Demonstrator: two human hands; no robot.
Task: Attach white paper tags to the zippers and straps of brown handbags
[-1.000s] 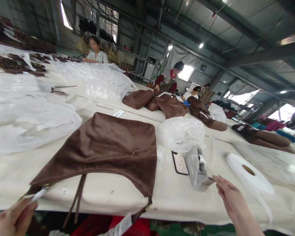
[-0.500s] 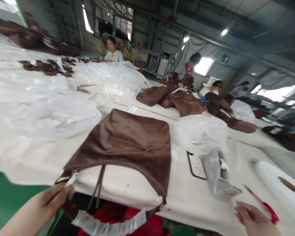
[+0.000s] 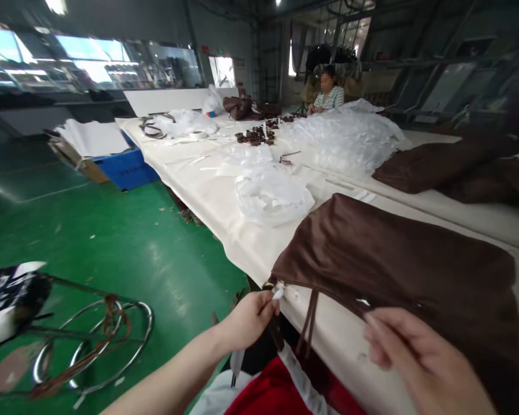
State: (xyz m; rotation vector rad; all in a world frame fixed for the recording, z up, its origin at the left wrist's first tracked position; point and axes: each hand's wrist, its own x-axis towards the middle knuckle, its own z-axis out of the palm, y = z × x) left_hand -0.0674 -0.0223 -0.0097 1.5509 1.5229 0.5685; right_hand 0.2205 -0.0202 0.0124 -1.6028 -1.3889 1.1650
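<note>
A brown leather bag (image 3: 372, 248) lies on the cream-covered table, its strap hanging over the front edge. White wrapping (image 3: 300, 377) covers part of the strap. At the bag's left corner, beside a metal ring, my left hand (image 3: 253, 317) pinches a small white strip (image 3: 278, 294). My right hand (image 3: 415, 346) is over the near side of the bag, fingers curled together with a small white piece just beyond the fingertips; whether it holds anything is too unclear to tell.
Clear plastic bags (image 3: 270, 193) and a large plastic heap (image 3: 346, 135) lie on the table (image 3: 190, 178). Small brown pieces (image 3: 256, 136) sit farther back. A person (image 3: 328, 95) sits beyond. A metal-framed stool (image 3: 90, 340) stands at lower left.
The view has swung left, bringing the green floor and stool into sight. My right hand has moved from the table's right side to over the bag. My left hand stays at the bag's left corner.
</note>
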